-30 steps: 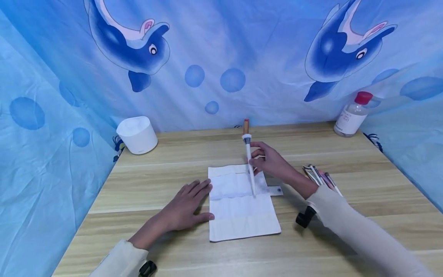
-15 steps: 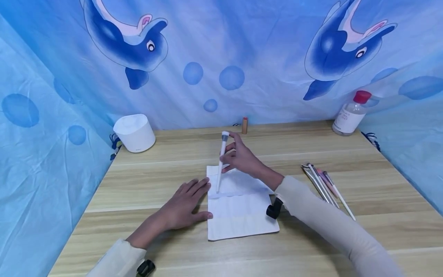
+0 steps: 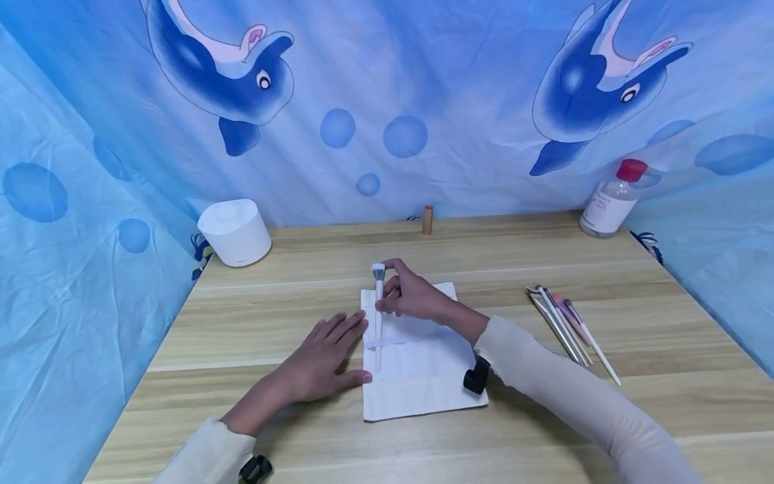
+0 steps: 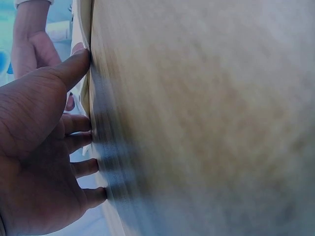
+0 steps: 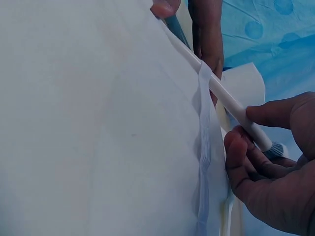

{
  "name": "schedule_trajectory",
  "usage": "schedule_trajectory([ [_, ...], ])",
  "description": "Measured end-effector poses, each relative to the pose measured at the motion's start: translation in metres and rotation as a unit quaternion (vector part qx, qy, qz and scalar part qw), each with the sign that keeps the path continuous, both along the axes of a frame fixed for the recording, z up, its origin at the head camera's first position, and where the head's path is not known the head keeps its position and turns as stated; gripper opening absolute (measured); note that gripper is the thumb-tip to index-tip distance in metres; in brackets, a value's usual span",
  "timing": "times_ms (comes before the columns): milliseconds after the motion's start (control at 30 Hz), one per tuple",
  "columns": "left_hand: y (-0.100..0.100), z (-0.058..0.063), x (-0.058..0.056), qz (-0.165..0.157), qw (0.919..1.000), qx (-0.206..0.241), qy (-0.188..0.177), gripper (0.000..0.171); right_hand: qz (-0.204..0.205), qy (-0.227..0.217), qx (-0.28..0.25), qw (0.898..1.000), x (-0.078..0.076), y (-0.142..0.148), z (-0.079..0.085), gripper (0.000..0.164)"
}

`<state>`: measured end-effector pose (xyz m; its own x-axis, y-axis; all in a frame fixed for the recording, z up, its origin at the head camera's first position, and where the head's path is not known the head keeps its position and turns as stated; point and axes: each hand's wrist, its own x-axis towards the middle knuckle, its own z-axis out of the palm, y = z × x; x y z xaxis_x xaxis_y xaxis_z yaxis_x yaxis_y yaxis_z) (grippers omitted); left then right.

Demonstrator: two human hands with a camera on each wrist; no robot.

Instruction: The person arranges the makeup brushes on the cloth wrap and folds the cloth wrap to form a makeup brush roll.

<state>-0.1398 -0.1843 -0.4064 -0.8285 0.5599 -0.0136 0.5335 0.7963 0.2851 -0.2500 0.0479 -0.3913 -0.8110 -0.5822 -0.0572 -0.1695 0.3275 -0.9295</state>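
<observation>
Fingers (image 5: pixel 275 114) pinch a makeup brush (image 5: pixel 226 98)

Left hand (image 3: pixel 323 359), spread wide, touches the white brush roll (image 3: pixel 423 400); pressed too lightly, that could skid. Brush crosses the elastic band (image 5: pixel 204 128); tilting by the right hand (image 3: pixel 414 294) might snag it.
</observation>
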Motion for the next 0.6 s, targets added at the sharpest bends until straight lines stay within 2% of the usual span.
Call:
schedule_trajectory([
  [300,-0.001,-0.001,0.000,-0.004,1.0000,0.003,0.005,0.088,0.033,0.013,0.046,0.998,0.006,0.003,-0.010,0.063],
  [467,-0.001,-0.002,0.000,-0.007,0.9998,0.007,0.015,0.088,0.073,0.065,0.080,0.992,0.009,0.004,-0.011,0.038],
  [600,0.000,-0.003,0.000,-0.008,0.9997,0.016,0.017,0.087,0.079,0.116,0.096,0.985,0.013,0.011,-0.010,0.042],
])
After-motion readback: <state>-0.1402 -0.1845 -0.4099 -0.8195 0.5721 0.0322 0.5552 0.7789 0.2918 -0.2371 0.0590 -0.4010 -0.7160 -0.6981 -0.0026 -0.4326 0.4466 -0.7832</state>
